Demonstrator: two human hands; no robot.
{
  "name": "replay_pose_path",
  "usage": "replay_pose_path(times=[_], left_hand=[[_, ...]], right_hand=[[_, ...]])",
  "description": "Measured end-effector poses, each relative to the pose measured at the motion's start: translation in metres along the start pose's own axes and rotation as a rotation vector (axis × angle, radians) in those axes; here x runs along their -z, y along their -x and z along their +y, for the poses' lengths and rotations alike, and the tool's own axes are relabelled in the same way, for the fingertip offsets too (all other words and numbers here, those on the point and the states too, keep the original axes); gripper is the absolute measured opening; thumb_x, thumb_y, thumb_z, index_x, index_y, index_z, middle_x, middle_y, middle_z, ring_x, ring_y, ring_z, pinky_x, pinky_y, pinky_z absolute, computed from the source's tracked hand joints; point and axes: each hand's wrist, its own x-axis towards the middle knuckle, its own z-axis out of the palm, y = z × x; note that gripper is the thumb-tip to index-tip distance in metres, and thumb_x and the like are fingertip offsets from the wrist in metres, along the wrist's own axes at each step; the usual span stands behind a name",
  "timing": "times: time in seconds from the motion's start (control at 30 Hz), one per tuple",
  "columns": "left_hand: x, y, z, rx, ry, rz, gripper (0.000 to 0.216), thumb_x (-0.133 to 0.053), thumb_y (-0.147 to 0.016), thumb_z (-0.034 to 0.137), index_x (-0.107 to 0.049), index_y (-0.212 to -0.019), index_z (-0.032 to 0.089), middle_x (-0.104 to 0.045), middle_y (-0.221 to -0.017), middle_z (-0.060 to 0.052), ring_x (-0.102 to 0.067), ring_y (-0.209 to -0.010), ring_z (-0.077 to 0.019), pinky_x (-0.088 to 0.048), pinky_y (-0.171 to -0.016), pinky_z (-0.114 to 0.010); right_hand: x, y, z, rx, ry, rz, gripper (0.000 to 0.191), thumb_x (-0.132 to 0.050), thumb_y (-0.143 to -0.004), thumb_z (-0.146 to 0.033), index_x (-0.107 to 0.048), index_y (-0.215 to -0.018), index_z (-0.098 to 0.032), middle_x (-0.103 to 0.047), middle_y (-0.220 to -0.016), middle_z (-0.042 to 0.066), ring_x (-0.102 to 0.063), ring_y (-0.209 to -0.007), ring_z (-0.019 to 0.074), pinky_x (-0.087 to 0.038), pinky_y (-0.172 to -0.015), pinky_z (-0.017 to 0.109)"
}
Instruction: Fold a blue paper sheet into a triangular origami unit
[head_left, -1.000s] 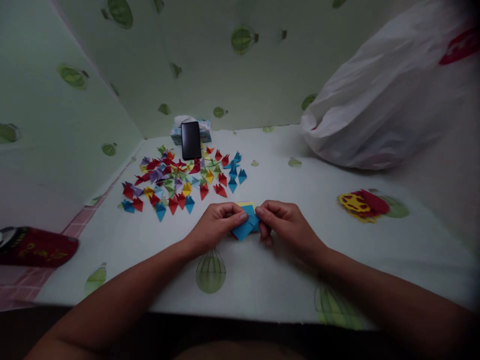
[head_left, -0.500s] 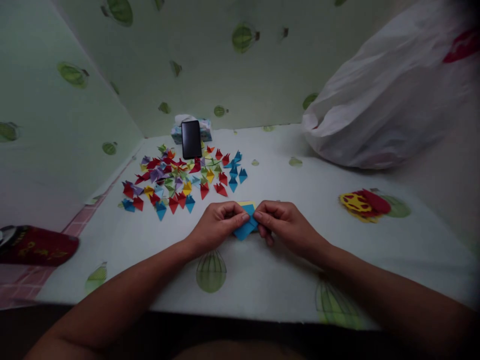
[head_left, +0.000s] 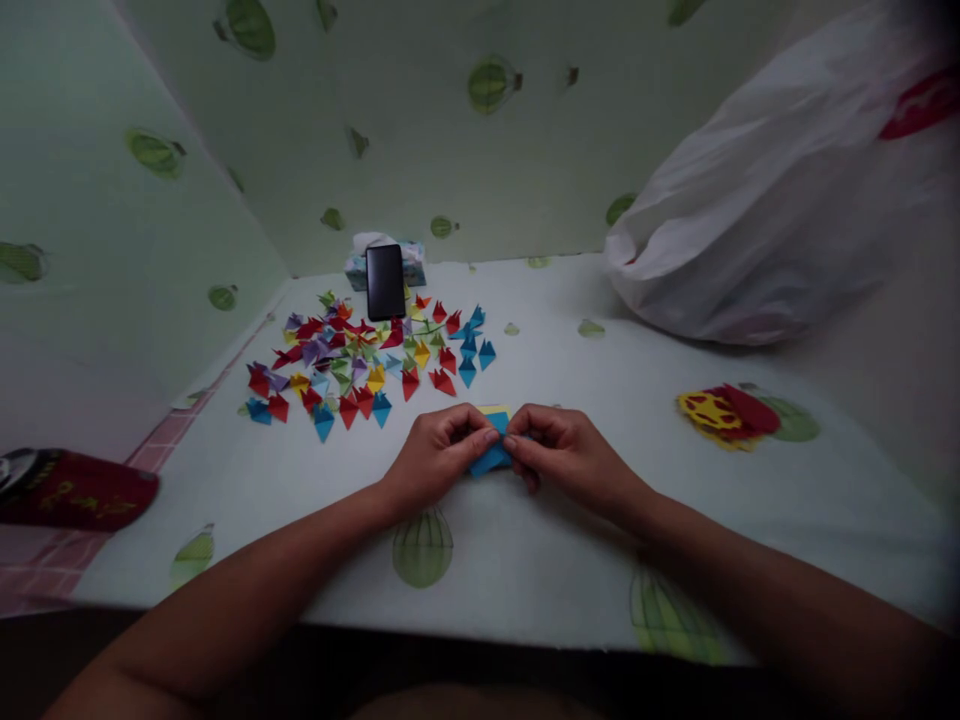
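Between my two hands is a small piece of folded blue origami paper (head_left: 489,460). My left hand (head_left: 444,448) pinches its left side between thumb and bent fingers. From the other side, my right hand (head_left: 559,445) grips the paper's right edge, thumb tip close to the left thumb. A strip of yellow paper (head_left: 493,409) shows just behind the blue piece; whether it is held or lies on the table cannot be made out. Farther back on the left, many small folded paper pieces (head_left: 360,365) in red, blue, purple, green and yellow lie spread out.
A black phone (head_left: 385,282) leans on a tissue pack (head_left: 414,262) behind the folded pieces. On the right are red and yellow paper cut-outs (head_left: 724,415) and a large white plastic bag (head_left: 742,220). A dark red can (head_left: 82,490) lies at the left edge of the table (head_left: 525,580).
My right thumb and fingers have shifted slightly left over the blue paper, covering more of it. The hands are closer together, and the view has tilted a little.
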Motion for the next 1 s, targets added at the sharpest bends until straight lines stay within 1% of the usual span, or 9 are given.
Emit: replay_pose_path(times=[0.13,0.27,0.37,0.43,0.5,0.57,0.73,0.87,1.0], left_hand=[[0.002,-0.001,-0.006,0.014,0.179,-0.012,0.026,-0.064,-0.088,0.039,-0.064,-0.076,0.016,-0.055,-0.068,0.002,-0.046,-0.062,-0.0097,-0.037,-0.059,-0.022],[0.003,-0.004,-0.011,0.061,0.417,-0.048,0.023,-0.062,-0.092,0.04,-0.07,-0.095,0.019,-0.064,-0.082,-0.001,-0.056,-0.07,-0.011,-0.044,-0.065,-0.023],[0.003,-0.004,-0.01,-0.027,0.407,-0.07,0.025,-0.073,-0.084,0.034,-0.072,-0.107,0.022,-0.068,-0.091,-0.003,-0.06,-0.077,-0.0131,-0.047,-0.07,-0.024],[0.004,-0.004,-0.008,-0.11,0.353,-0.093,0.021,-0.076,-0.081,0.032,-0.075,-0.099,0.021,-0.067,-0.086,-0.003,-0.059,-0.074,-0.0131,-0.047,-0.069,-0.025],[0.005,-0.003,-0.004,-0.174,0.303,-0.086,0.015,-0.075,-0.082,0.032,-0.076,-0.086,0.018,-0.063,-0.078,-0.003,-0.057,-0.071,-0.0125,-0.046,-0.068,-0.025],[0.006,-0.003,-0.002,-0.189,0.278,-0.069,0.016,-0.074,-0.083,0.032,-0.074,-0.08,0.016,-0.062,-0.079,-0.003,-0.056,-0.072,-0.0127,-0.046,-0.068,-0.025],[0.007,-0.002,0.002,0.025,0.262,-0.037,0.019,-0.073,-0.081,0.033,-0.069,-0.078,0.014,-0.063,-0.072,-0.001,-0.054,-0.066,-0.0109,-0.044,-0.064,-0.024],[0.003,-0.001,0.006,0.105,0.21,-0.018,0.018,-0.073,-0.077,0.03,-0.068,-0.075,0.014,-0.061,-0.067,0.001,-0.053,-0.062,-0.0099,-0.044,-0.061,-0.023],[-0.001,0.001,0.007,0.133,0.246,0.008,0.018,-0.074,-0.074,0.029,-0.066,-0.078,0.014,-0.063,-0.069,0.001,-0.055,-0.063,-0.0101,-0.046,-0.061,-0.023]], right_hand=[[0.001,-0.001,0.003,-0.076,-0.242,-0.066,0.024,-0.069,-0.084,-0.036,-0.057,-0.074,-0.017,-0.061,-0.055,-0.004,-0.054,-0.042,0.0074,-0.043,-0.044,0.02],[0.002,-0.004,0.006,-0.161,-0.539,-0.137,0.029,-0.076,-0.08,-0.038,-0.056,-0.074,-0.017,-0.061,-0.054,-0.005,-0.051,-0.037,0.006,-0.042,-0.039,0.017],[0.001,-0.005,0.007,-0.224,-0.679,-0.17,0.03,-0.079,-0.077,-0.036,-0.056,-0.075,-0.016,-0.06,-0.053,-0.006,-0.049,-0.035,0.0051,-0.041,-0.036,0.016],[-0.001,-0.005,0.009,-0.256,-0.703,-0.217,0.031,-0.08,-0.077,-0.037,-0.057,-0.077,-0.017,-0.058,-0.052,-0.006,-0.048,-0.034,0.0053,-0.039,-0.035,0.016],[-0.003,-0.003,0.011,-0.251,-0.652,-0.284,0.032,-0.078,-0.078,-0.042,-0.059,-0.081,-0.017,-0.06,-0.054,-0.005,-0.049,-0.035,0.0065,-0.04,-0.036,0.017],[-0.004,-0.002,0.011,-0.185,-0.508,-0.286,0.033,-0.074,-0.082,-0.046,-0.061,-0.084,-0.016,-0.063,-0.06,-0.002,-0.055,-0.042,0.0083,-0.045,-0.042,0.019],[0.002,-0.003,0.005,0.064,-0.146,0.03,0.04,-0.051,-0.097,-0.052,-0.064,-0.086,-0.016,-0.063,-0.071,0.002,-0.061,-0.064,0.0119,-0.051,-0.063,0.024],[0.003,-0.001,0.002,0.116,-0.031,0.044,0.024,-0.065,-0.089,-0.042,-0.062,-0.089,-0.018,-0.065,-0.074,0.001,-0.061,-0.065,0.0131,-0.051,-0.063,0.026],[-0.001,0.002,0.004,0.14,0.091,0.087,0.011,-0.062,-0.089,-0.029,-0.063,-0.088,-0.018,-0.066,-0.069,0.0,-0.062,-0.06,0.0128,-0.051,-0.06,0.026]])
